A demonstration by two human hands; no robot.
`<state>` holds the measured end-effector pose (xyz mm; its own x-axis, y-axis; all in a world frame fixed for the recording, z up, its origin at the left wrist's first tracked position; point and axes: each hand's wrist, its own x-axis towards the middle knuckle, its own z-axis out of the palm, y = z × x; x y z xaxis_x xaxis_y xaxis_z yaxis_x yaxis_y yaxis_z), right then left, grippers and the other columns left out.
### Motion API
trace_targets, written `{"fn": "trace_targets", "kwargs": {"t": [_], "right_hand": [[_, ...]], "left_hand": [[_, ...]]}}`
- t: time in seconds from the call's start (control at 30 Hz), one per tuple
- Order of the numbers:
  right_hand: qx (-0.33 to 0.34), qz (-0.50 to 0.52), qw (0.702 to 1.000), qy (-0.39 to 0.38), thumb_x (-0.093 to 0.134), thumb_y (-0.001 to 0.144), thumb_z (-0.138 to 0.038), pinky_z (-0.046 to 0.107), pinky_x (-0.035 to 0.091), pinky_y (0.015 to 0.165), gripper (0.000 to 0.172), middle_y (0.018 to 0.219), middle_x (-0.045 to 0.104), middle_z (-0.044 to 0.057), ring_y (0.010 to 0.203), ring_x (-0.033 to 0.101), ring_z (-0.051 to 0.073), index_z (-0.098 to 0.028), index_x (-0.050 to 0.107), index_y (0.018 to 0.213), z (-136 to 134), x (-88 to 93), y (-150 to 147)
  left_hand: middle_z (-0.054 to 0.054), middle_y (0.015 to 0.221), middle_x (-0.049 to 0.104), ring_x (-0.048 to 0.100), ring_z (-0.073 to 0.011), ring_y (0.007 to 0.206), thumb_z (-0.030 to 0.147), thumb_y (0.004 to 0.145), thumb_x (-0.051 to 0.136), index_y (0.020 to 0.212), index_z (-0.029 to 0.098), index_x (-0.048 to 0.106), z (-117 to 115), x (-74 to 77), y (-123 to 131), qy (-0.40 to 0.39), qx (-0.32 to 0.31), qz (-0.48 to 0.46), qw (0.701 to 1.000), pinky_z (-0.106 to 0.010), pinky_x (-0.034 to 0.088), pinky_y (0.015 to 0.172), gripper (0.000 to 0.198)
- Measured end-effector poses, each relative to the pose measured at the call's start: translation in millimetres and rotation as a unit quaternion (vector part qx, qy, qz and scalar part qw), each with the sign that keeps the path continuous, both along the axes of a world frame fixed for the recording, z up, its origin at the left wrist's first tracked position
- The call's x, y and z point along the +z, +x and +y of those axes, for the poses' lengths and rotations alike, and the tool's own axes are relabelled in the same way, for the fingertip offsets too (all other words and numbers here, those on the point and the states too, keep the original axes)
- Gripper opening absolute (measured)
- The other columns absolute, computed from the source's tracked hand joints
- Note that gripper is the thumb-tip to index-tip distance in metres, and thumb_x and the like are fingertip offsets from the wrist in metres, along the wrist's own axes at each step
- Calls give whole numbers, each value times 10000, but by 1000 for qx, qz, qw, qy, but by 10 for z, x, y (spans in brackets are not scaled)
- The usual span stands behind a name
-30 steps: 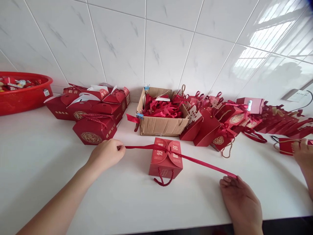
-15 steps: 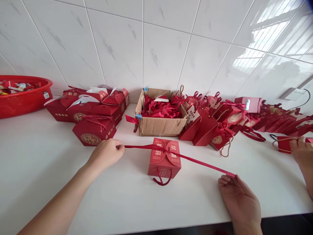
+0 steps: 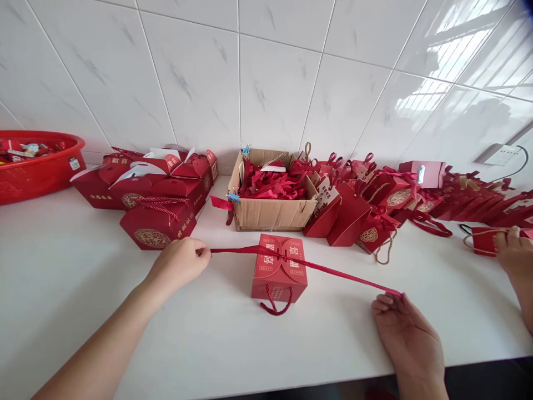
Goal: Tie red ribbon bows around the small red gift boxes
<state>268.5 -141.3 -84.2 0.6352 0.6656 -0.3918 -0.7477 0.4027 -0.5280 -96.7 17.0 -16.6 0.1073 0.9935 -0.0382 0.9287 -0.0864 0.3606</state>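
A small red gift box (image 3: pixel 280 280) with gold lettering stands upright on the white table in front of me, a dark red cord handle (image 3: pixel 275 306) hanging down its near side. Across its top runs a red ribbon (image 3: pixel 341 273), passing at the slots where the curved flaps meet. My left hand (image 3: pixel 181 262), left of the box, is closed in a pinch on one ribbon end. Lower down on the right, my right hand (image 3: pixel 410 333) pinches the other end between thumb and fingers, palm turned up. Between both hands the ribbon is stretched nearly straight.
Behind the box stands a cardboard carton (image 3: pixel 275 215) full of red ribbons. Larger red boxes (image 3: pixel 158 222) are grouped at left, beside a red basin (image 3: pixel 39 175). Finished-looking red boxes (image 3: pixel 350 214) crowd the right. Another person's hand (image 3: pixel 514 255) touches a red box at the far right.
Both hands keep hold of the ribbon with hardly any movement. The view has shifted slightly; the gift box stays where it was.
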Motion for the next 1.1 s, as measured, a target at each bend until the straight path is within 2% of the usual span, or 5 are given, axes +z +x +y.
{"fn": "trace_targets", "kwargs": {"t": [0.33, 0.53, 0.7, 0.9, 1.1], "right_hand": [[65, -183, 976, -102, 793, 546, -251, 229, 518, 604, 291, 889, 633, 33, 751, 598, 138, -164, 642, 779, 22, -111, 34], [25, -534, 775, -336, 704, 657, -520, 520, 343, 1027, 797, 1449, 311, 159, 1324, 311, 378, -214, 428, 1339, 147, 17, -136], [163, -674, 703, -155, 523, 830, -520, 429, 413, 972, 412, 1257, 540, 108, 1192, 487, 277, -220, 592, 1104, 356, 242, -441], [372, -664, 642, -94, 439, 880, -567, 311, 464, 752, 411, 1035, 631, 67, 957, 566, 214, -211, 606, 1002, 574, 502, -740], [495, -577, 647, -60, 479, 854, -596, 271, 406, 701, 444, 788, 582, 21, 744, 528, 145, -167, 587, 810, 664, 569, -672]], "left_hand": [[-11, 552, 580, 499, -167, 501, 367, 722, 492, 500, 200, 550, 62, -70, -56, 63, -32, -118, 990, -275, 322, 503, 284], [-65, 954, 656, 604, -245, 919, 463, 733, 551, 749, 207, 580, 41, -65, 124, 135, -40, -252, 958, -325, 451, 805, 258], [-52, 953, 665, 605, -238, 908, 535, 775, 555, 847, 215, 586, -102, 85, 468, -11, -128, -335, 933, -339, 451, 814, 329], [19, 720, 560, 512, -172, 674, 533, 752, 583, 796, 220, 490, -190, 148, 719, -44, -144, -304, 941, -278, 386, 612, 329], [53, 697, 464, 453, -139, 660, 462, 776, 590, 729, 216, 404, -186, -100, 798, -64, -125, -406, 903, -258, 360, 622, 312]]}}
